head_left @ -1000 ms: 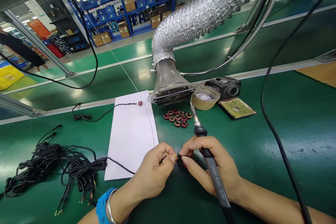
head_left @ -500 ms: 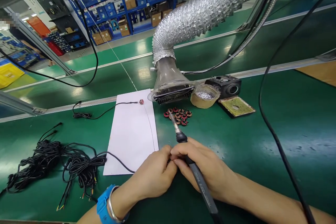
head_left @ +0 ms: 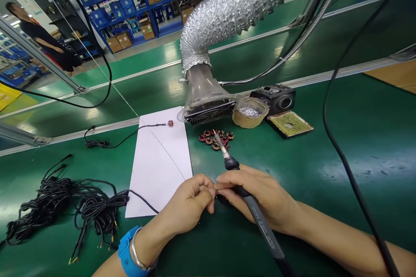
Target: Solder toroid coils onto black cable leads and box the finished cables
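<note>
My right hand [head_left: 263, 194] is closed around a soldering iron [head_left: 260, 220], its metal tip pointing away over a small pile of wound ring coils [head_left: 209, 140]. The thumb and forefinger of that hand pinch together close to my left fingertips. My left hand [head_left: 191, 201] is closed, with a black cable [head_left: 144, 199] running in under it from a bundle. A thin wire [head_left: 169, 156] comes down across the white paper [head_left: 156, 173] to the left fingers. A small dark piece shows between the hands; its kind is hidden by the fingers.
A fume duct with a fan hood [head_left: 208, 108] hangs over the bench. Right of it are a solder-filled cup [head_left: 250, 114], a black iron stand [head_left: 282, 99] and a yellow sponge [head_left: 289, 125]. Black cable bundles [head_left: 100, 212] lie left. A finished-looking cable with a coil [head_left: 170, 124] crosses the paper.
My fingers have shifted, with the left fingertips curling more and a small gap opening between the hands. The iron's tip has moved slightly right relative to the coils. A person shows more fully at far left.
</note>
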Available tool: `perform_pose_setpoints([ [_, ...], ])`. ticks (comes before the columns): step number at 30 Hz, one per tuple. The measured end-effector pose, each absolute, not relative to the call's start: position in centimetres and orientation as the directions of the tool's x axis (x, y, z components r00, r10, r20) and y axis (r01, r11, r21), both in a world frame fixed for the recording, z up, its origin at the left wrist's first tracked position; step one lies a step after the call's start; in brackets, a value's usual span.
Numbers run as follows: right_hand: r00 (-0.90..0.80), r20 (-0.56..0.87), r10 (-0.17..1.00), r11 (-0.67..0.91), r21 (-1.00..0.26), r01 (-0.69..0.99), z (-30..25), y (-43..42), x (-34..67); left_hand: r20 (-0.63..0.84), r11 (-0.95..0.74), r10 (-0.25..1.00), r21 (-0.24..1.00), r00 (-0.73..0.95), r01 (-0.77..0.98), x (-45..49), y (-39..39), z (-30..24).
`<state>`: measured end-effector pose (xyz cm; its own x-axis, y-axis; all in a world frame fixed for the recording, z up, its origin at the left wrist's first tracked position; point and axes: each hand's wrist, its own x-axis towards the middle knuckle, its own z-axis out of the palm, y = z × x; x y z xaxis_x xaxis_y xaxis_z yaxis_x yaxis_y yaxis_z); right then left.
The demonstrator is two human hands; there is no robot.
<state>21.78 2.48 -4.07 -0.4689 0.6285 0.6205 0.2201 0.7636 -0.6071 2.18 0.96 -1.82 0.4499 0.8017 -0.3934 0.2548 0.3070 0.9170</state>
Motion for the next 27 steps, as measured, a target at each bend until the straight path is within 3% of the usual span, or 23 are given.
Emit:
perform_pose_setpoints([
  [6,-0.432,0.613,0.662,0.746,-0.599,0.292,-4.2,1.8,21.5,-0.421,0.356,0.798,0.907,0.431,0.227,2.4,0.9,-1.9],
  [14,-0.501,0.609,0.615,0.783,-0.549,0.294,-4.1,1.8,22.0,-0.450,0.356,0.794,0.889,0.409,0.287,2.3,1.1,-2.0],
  [22,-0.179,0.604,0.777,0.629,-0.731,0.263,-1.7,-0.4,24.5,-0.481,0.346,0.792,0.861,0.376,0.372,2.9,1.4,-2.1],
  [27,-0.015,0.489,0.872,0.483,-0.855,0.189,-4.0,-2.4,25.7,-0.514,0.371,0.764,0.845,0.390,0.386,3.2,1.4,-2.0],
])
